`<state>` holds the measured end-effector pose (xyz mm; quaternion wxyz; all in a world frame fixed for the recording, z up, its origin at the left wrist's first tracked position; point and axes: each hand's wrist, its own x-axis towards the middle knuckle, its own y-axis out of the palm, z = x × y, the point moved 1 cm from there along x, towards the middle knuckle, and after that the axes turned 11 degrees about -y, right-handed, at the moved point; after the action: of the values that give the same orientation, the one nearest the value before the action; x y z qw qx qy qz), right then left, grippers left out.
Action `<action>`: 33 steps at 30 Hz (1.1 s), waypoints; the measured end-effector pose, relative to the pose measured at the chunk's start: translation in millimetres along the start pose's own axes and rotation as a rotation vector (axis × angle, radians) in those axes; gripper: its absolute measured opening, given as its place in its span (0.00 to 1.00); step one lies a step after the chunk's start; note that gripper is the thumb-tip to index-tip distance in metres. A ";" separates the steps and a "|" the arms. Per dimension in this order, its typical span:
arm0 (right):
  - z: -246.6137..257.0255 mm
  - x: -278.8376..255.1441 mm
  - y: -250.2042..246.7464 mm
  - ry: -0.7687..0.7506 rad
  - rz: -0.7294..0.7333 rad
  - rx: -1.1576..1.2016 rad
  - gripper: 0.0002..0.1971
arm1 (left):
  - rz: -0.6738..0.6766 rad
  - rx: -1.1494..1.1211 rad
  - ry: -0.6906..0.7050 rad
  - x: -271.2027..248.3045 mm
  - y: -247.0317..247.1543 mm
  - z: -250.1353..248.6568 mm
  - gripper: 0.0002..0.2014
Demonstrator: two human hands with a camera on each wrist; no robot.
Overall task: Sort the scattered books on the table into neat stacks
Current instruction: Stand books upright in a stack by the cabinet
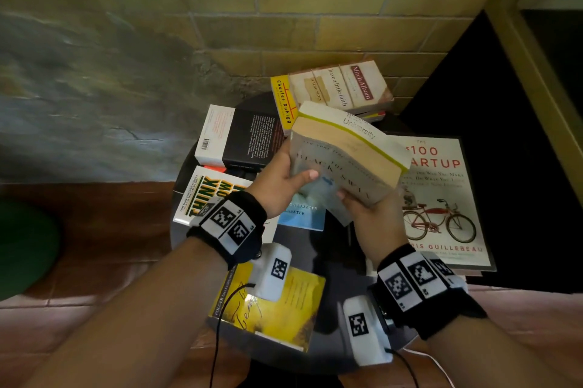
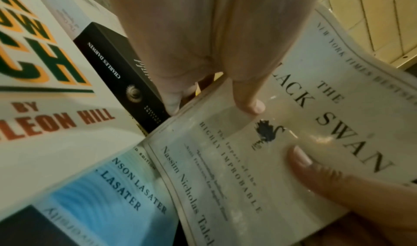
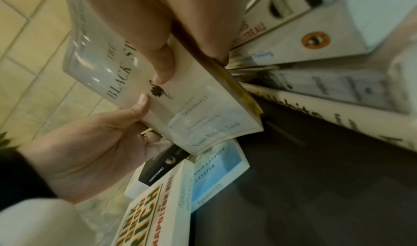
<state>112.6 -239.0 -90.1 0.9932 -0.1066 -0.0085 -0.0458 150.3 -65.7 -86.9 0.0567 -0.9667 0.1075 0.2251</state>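
Both hands hold a thick white paperback, The Black Swan (image 1: 344, 179) (image 2: 315, 125) (image 3: 192, 107), tilted above the round dark table (image 1: 334, 255). My left hand (image 1: 284, 178) (image 2: 203, 54) grips its left edge, thumb on the front cover. From below, my right hand (image 1: 372, 217) (image 3: 158, 45) grips the lower right corner, thumb beside the swan emblem. A white cover with a lime band shows behind the page block; I cannot tell if it is a second book. Think and Grow Rich (image 1: 214, 192), a black Darwin book (image 1: 249, 138) and a blue book (image 1: 303, 214) lie underneath.
A Mitch Albom book (image 1: 340, 88) tops a small stack at the back, over a yellow Duhigg book (image 1: 282, 103). The $100 Startup (image 1: 441, 198) lies at the right and a yellow Folger paperback (image 1: 284, 308) near me. A brick wall (image 1: 284, 9) stands behind.
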 end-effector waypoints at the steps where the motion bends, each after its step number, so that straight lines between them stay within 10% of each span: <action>1: 3.0 0.1 -0.4 -0.009 -0.006 -0.017 0.30 | -0.013 -0.013 -0.003 -0.8 1.1 -0.6 0.22; 15: 117.5 16.2 -67.8 -0.267 -0.027 0.039 0.27 | -0.010 -0.267 0.126 -38.7 42.2 -111.5 0.25; 29: 62.1 21.1 -156.1 0.245 0.073 -0.397 0.21 | 0.116 -0.071 -0.214 -26.3 121.5 -67.2 0.13; 33: 50.3 30.7 -155.8 0.276 0.125 -0.441 0.20 | 0.032 0.003 -0.254 -21.9 125.3 -60.4 0.23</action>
<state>128.3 -382.7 -7.3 0.9386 -0.3136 0.1437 0.0008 127.5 -192.9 -30.9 0.0678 -0.9285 0.1152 0.3465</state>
